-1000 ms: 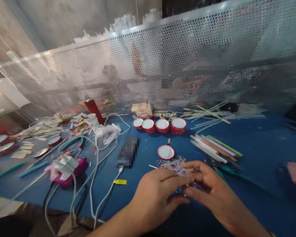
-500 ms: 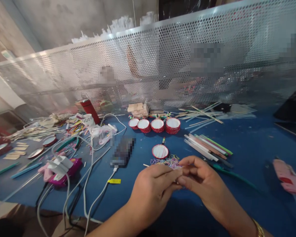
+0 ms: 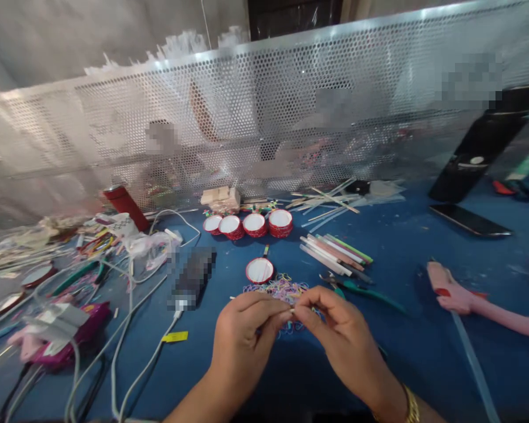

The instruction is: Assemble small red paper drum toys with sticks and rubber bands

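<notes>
My left hand (image 3: 249,329) and my right hand (image 3: 341,338) meet fingertip to fingertip above the blue table. Both are closed in a pinch around something tiny and pale, too small to name. Just behind the fingers lies a tangled heap of thin pastel loops (image 3: 286,288), partly covered by my hands. Beyond the heap is a small round drum (image 3: 260,271) with a white face, a red rim and a short stick at its far side. Pliers with green handles (image 3: 370,291) rest to the right of the heap.
Stacks of red-rimmed drums (image 3: 254,225) stand behind. Glue sticks (image 3: 335,255) and a pink glue gun (image 3: 462,296) lie to the right. Leftward are a phone (image 3: 196,276), white cables (image 3: 127,329), a power strip (image 3: 66,335) and a red flask (image 3: 126,207). A perforated metal screen (image 3: 264,117) closes the back.
The view has swung to the right, bringing more of the glue gun and a black stand into sight. My hands stay together, with the fingertips still pinched.
</notes>
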`<state>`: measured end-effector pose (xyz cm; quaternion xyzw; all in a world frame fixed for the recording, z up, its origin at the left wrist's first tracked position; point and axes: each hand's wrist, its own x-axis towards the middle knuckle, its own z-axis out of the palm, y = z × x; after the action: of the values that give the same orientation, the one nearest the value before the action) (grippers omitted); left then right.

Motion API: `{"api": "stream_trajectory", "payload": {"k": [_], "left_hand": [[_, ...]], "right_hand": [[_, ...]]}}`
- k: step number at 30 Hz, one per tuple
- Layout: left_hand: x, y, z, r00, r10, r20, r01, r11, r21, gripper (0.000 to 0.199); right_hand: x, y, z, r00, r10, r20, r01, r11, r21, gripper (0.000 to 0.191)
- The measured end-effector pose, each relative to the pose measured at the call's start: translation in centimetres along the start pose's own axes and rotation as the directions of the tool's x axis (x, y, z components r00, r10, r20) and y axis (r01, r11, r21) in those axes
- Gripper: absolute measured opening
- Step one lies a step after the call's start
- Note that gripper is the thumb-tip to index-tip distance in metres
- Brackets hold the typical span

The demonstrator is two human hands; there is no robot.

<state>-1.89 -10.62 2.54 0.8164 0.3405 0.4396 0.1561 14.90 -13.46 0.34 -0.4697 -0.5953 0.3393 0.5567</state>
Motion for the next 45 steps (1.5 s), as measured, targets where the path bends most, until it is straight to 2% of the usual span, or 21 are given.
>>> {"api": "stream_trajectory", "payload": {"k": [7,11,16,19,21,22,24,25,27,28,30,32,34,39,42,45], "left_hand": [[0.2,-0.1,0.3,1.0,0.023,0.009,-0.022,0.997,-0.068,0.01],[0.3,-0.5,0.0,1.0,0.021,0.02,-0.02,0.996,-0.084,0.012],[0.5,-1.5,-0.1,0.992,-0.108,-0.058,0.1,0.987,-0.127,0.01],[0.7,-2.1,-0.1,0.976,-0.198,-0.086,0.181,0.968,-0.174,0.013],[0.6,-2.4,-0.2,0.966,-0.242,-0.089,0.222,0.956,-0.193,0.013],[0.6,-2.5,-0.2,0.962,-0.258,-0.09,0.237,0.951,-0.2,0.014],[0.4,-2.5,-0.2,0.955,-0.282,-0.09,0.258,0.942,-0.216,0.015],[0.4,-2.6,-0.2,0.953,-0.288,-0.091,0.262,0.939,-0.224,0.015],[0.3,-2.6,-0.2,0.953,-0.287,-0.099,0.257,0.936,-0.24,0.014],[0.3,-2.6,-0.2,0.954,-0.282,-0.103,0.249,0.936,-0.248,0.013],[0.3,-2.6,-0.1,0.955,-0.275,-0.108,0.238,0.933,-0.27,0.012],[0.3,-2.5,-0.1,0.951,-0.293,-0.101,0.25,0.917,-0.31,0.011],[0.2,-2.3,0.0,0.929,-0.362,-0.08,0.308,0.873,-0.379,0.013],[0.1,-2.0,0.2,0.799,-0.6,0.036,0.499,0.629,-0.596,0.026],[0.1,-2.0,0.2,0.768,-0.631,0.108,0.523,0.522,-0.674,0.029],[0.1,-1.9,0.2,0.749,-0.634,0.191,0.544,0.425,-0.723,0.03]], "right_hand": [[-0.6,0.2,0.3,0.997,0.038,-0.063,-0.036,0.999,0.025,0.031],[-1.0,0.0,-0.1,1.0,0.02,-0.016,-0.021,1.0,-0.013,0.028],[-2.5,-0.6,-1.2,0.998,-0.065,-0.009,0.062,0.975,-0.213,0.014],[-3.2,-1.0,-3.5,0.992,-0.125,-0.023,0.107,0.916,-0.387,0.015],[-3.3,-0.8,-6.4,0.977,-0.196,-0.086,0.115,0.819,-0.562,0.017],[-3.2,-0.4,-8.2,0.959,-0.254,-0.126,0.107,0.737,-0.668,0.019],[-3.2,0.9,-12.3,0.93,-0.335,-0.155,0.042,0.514,-0.857,0.027],[-3.2,1.8,-14.3,0.926,-0.334,-0.178,-0.038,0.388,-0.921,0.031],[-3.5,3.8,-17.7,0.927,-0.264,-0.267,-0.235,0.146,-0.961,0.038],[-3.7,4.8,-19.0,0.93,-0.213,-0.3,-0.295,0.056,-0.954,0.04],[-4.1,6.5,-20.8,0.949,-0.063,-0.31,-0.312,-0.023,-0.95,0.043],[-4.4,7.7,-21.7,0.947,0.045,-0.318,-0.316,-0.029,-0.948,0.044],[-4.4,8.4,-22.3,0.942,0.088,-0.324,-0.323,-0.021,-0.946,0.043],[-4.0,8.4,-23.9,0.943,0.125,-0.31,-0.313,0.008,-0.95,0.037],[-3.9,8.0,-24.2,0.943,0.151,-0.296,-0.3,0.009,-0.954,0.032],[-3.8,7.8,-23.8,0.966,0.123,-0.227,-0.236,0.066,-0.97,0.026]]}}
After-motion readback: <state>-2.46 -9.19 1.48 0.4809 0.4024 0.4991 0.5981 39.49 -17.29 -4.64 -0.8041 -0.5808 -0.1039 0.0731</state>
